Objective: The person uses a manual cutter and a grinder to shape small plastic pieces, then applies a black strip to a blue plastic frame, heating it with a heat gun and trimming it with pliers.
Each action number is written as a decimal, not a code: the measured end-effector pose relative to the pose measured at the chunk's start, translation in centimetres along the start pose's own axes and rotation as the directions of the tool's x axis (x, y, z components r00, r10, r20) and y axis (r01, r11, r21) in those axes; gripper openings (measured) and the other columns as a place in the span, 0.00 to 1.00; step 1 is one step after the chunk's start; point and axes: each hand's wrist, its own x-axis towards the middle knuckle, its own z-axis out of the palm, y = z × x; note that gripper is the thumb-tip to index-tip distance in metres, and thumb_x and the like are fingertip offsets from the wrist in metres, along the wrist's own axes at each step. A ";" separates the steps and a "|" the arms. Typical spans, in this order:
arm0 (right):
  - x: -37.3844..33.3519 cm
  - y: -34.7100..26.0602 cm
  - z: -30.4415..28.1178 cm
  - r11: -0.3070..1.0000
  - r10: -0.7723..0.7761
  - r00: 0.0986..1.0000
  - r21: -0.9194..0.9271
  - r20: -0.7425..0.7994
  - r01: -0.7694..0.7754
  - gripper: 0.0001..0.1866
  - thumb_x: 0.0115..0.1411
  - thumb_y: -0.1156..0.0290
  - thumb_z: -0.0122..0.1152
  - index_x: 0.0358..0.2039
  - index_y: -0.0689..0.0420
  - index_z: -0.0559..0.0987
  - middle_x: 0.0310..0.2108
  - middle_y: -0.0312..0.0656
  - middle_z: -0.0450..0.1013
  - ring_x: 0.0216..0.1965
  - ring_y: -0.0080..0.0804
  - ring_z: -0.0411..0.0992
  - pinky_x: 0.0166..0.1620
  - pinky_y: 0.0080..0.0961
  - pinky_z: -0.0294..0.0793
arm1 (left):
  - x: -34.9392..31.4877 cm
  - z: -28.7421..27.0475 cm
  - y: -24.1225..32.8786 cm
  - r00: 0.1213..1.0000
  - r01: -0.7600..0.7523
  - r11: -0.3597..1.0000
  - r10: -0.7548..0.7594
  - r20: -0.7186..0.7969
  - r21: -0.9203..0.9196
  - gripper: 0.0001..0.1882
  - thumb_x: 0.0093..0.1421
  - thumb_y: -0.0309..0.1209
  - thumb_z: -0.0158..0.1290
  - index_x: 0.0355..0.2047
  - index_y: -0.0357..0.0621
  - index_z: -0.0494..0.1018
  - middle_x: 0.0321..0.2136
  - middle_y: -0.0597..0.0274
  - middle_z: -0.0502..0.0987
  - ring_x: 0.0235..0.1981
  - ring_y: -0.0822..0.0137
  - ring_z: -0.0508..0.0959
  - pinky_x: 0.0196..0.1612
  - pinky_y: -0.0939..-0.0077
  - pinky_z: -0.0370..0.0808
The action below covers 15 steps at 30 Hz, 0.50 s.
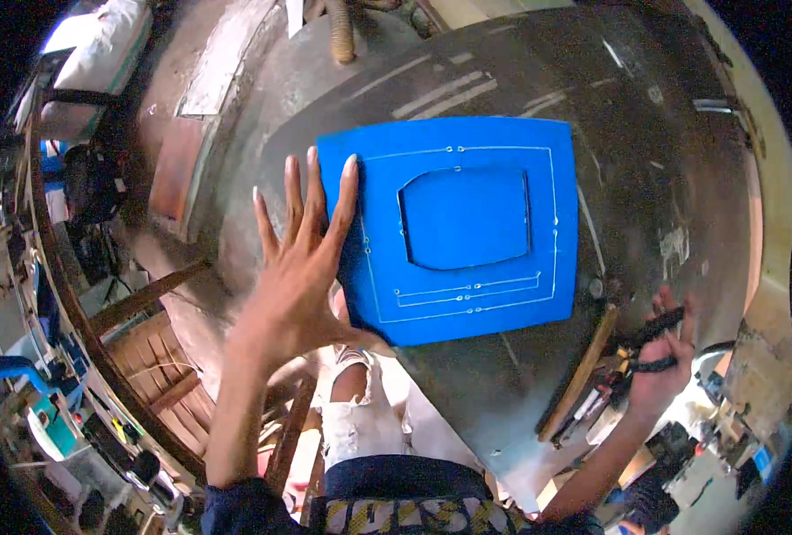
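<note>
A flat blue board [476,314] lies on the dark worktable in front of me. Thin pale lines with small rings run around its face, and a rounded rectangular outline in the middle shows dark edges. My left hand [299,259] is open at its left side, fingers spread, one fingertip over the blue surface and the thumb near the lower left corner. Off to the right, my right hand [668,357] is closed around a black-handled tool [654,364] that looks like pliers. Its working end is hard to make out.
The dark worktable [645,169] carries pale scratches and marks. A wooden strip [583,370] lies along its near right edge beside several small tools. A ribbed hose [340,36] hangs at the far side. Cluttered shelves and a wooden frame [146,290] stand to the left.
</note>
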 end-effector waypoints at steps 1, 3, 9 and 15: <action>-0.3 -0.2 -0.7 0.999 -0.028 0.996 0.026 0.080 0.026 0.41 0.56 0.68 0.51 0.70 0.61 0.53 0.63 0.61 0.62 0.60 0.43 0.63 0.67 0.35 0.56 | -0.2 -0.4 -0.1 0.999 -0.008 1.000 0.008 -0.050 -0.004 0.83 0.21 0.48 0.78 0.73 0.47 0.36 0.72 0.36 0.38 0.73 0.40 0.35 0.68 0.33 0.26; -1.1 -0.9 1.0 0.997 -0.062 0.997 0.043 0.050 0.060 0.45 0.51 0.67 0.53 0.71 0.60 0.53 0.62 0.63 0.62 0.55 0.41 0.64 0.61 0.32 0.61 | -1.2 -1.2 0.6 0.987 0.011 0.996 -0.024 -0.158 -0.085 0.77 0.27 0.46 0.77 0.73 0.46 0.40 0.70 0.35 0.45 0.72 0.40 0.43 0.69 0.37 0.33; -1.8 1.2 10.2 0.977 -0.214 0.937 0.047 0.277 0.209 0.44 0.45 0.76 0.56 0.66 0.58 0.59 0.47 0.58 0.71 0.38 0.34 0.69 0.38 0.23 0.69 | -3.1 1.7 7.6 0.878 -0.006 0.297 -0.456 -0.147 -0.955 0.38 0.66 0.29 0.51 0.71 0.40 0.45 0.61 0.40 0.66 0.62 0.52 0.66 0.64 0.58 0.59; -3.2 1.2 12.8 0.798 -0.351 0.849 -0.348 0.395 0.492 0.37 0.45 0.72 0.58 0.58 0.70 0.64 0.37 0.48 0.70 0.35 0.27 0.65 0.36 0.20 0.66 | -3.5 1.4 8.9 0.866 0.105 0.152 -0.500 0.015 -0.983 0.39 0.67 0.33 0.45 0.72 0.41 0.39 0.57 0.44 0.70 0.60 0.56 0.67 0.64 0.61 0.57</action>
